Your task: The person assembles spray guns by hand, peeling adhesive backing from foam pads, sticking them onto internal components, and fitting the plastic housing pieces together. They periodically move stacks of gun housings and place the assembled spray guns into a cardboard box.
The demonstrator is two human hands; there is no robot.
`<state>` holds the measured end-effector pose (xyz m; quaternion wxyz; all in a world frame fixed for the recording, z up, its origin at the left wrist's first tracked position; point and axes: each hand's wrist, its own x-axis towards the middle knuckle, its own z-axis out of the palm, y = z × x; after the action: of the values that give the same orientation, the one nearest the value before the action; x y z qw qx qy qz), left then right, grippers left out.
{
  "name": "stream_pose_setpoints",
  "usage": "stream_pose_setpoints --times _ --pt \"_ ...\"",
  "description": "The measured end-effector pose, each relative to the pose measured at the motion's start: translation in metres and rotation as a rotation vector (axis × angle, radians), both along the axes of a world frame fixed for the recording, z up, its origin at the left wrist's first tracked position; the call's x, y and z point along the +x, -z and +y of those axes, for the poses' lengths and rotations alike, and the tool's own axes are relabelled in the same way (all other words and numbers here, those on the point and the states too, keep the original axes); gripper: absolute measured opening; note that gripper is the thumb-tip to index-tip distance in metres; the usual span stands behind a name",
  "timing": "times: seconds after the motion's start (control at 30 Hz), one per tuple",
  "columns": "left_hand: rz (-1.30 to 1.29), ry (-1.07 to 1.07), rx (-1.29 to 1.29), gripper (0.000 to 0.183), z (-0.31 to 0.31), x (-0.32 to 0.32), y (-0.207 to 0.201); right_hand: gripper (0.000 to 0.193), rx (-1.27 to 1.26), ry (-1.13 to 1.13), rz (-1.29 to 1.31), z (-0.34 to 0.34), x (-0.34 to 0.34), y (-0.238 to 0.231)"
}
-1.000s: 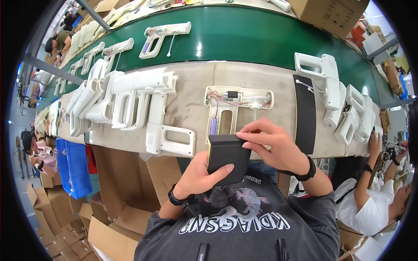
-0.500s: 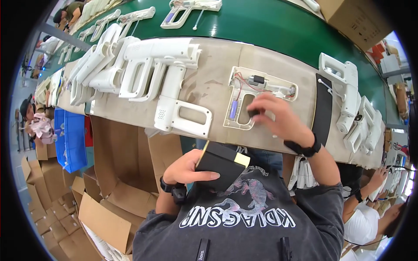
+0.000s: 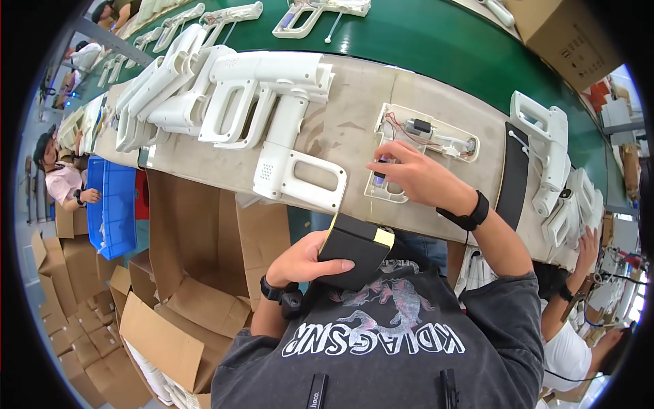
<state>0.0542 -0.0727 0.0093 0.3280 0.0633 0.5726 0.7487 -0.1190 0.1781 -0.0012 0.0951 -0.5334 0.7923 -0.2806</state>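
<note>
My left hand [image 3: 305, 260] grips a thick stack of black foam sheets [image 3: 354, 238] with a yellow edge, held in front of my chest. My right hand [image 3: 415, 176] is over the handle of an open white gun-shaped shell [image 3: 446, 124] lying on the bench. Its fingers pinch a small black pad [image 3: 382, 161], partly hidden, right by the purple battery [image 3: 379, 180]. Red wires and a grey motor with a black block [image 3: 419, 127] sit inside the shell. My hand covers much of the handle.
Piled white shells [image 3: 231, 102] fill the bench's left side, with one closed shell [image 3: 300, 174] nearest me. A black strip [image 3: 511, 174] and more white shells [image 3: 545, 150] lie at the right. Beyond is a green conveyor [image 3: 409, 41]. Cardboard boxes [image 3: 194, 238] and a blue bin [image 3: 112, 208] stand lower left.
My right hand has moved the small black pad leftward across the handle to beside the purple battery. My left hand keeps hold of the stack. The whole view has shifted slightly.
</note>
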Motion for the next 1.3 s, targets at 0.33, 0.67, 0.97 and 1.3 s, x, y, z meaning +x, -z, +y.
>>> stream_pose_setpoints --times 0.33,0.67,0.97,1.3 --pt "0.005 -0.091 0.002 0.059 -0.002 0.001 -0.001 0.036 -0.261 0.178 0.082 -0.082 -0.076 -0.045" --pt "0.011 -0.223 -0.035 0.055 -0.006 0.028 0.005 0.082 -0.105 0.3 0.193 -0.164 -0.107 -0.03" --pt "0.147 -0.094 -0.008 0.029 -0.028 0.007 -0.011 0.073 -0.244 0.401 0.089 0.017 -0.08 -0.088" --pt "0.164 -0.32 0.027 0.034 -0.017 -0.054 -0.011 0.073 -0.047 0.574 -0.051 0.122 -0.025 -0.021"
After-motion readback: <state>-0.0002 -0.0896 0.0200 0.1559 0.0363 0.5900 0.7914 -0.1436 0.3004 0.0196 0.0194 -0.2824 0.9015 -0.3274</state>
